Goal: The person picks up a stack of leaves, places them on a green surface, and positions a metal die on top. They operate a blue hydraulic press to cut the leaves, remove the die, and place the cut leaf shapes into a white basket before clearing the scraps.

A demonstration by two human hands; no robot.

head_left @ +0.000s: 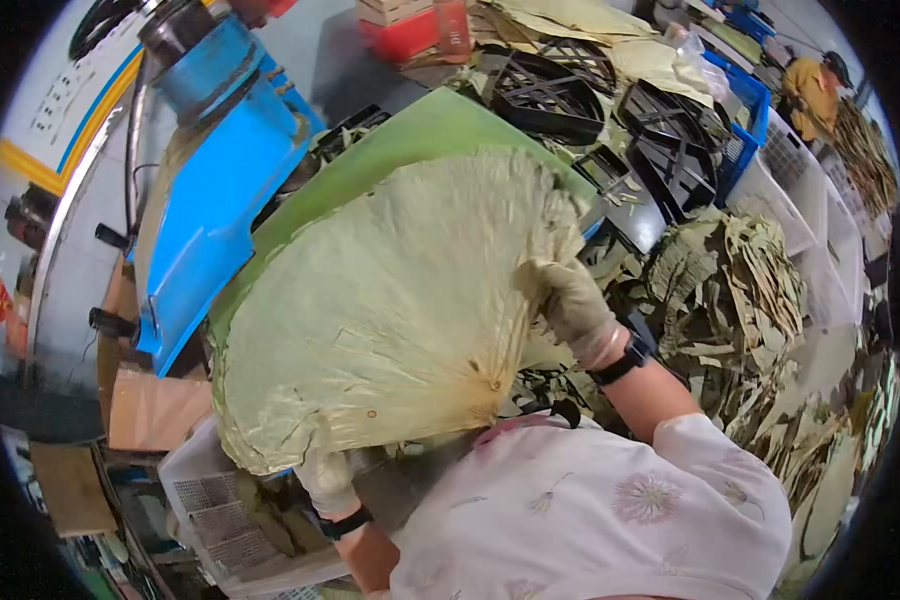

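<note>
A large stack of flattened, pale green dried lotus leaves [400,310] spreads in a fan shape before me, its veins meeting near the lower right. My right hand [570,305], in a pale glove, closes round the right edge of the leaves. At the lower left edge, my left hand [325,482] is also gloved and grips the leaves, with its fingers partly hidden beneath them. Behind and partly under the leaves lies a green board [425,125].
A blue machine arm [205,220] rises at the left. Black curved cutting frames [545,95] lie beyond the board. Cut leaf pieces [740,290] are heaped at the right, beside white crates [820,220]. A white basket [220,520] stands below. Another person [812,95] is at the far right.
</note>
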